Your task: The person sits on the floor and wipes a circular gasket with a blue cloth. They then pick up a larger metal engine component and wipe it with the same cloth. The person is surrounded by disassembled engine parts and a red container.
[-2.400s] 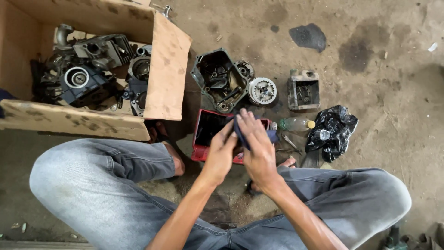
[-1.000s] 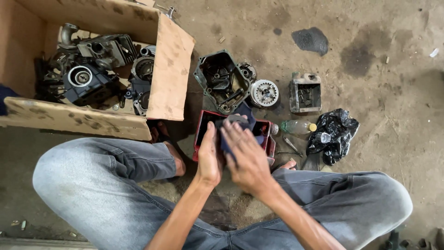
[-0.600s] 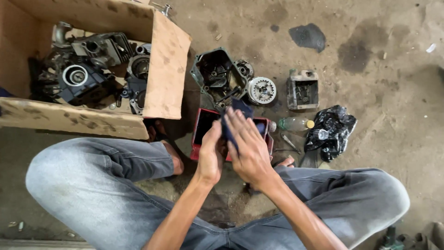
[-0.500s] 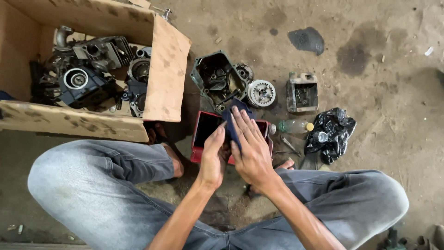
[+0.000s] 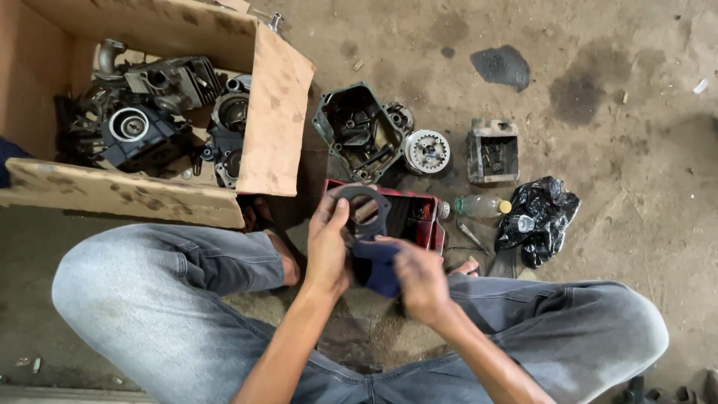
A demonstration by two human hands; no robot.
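The left hand grips a flat dark metal plate with a round hole, while the right hand clutches a soft blue rag above the red tray.

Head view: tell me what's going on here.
A person in jeans sits cross-legged on a dirty floor. The left hand holds up a dark metal part with a round hole, over a red tray. The right hand presses a dark blue rag against the part's lower edge. A cardboard box of engine parts sits to the left. An open engine casing, a round gear, a plastic bottle and a black bag lie beyond the tray.
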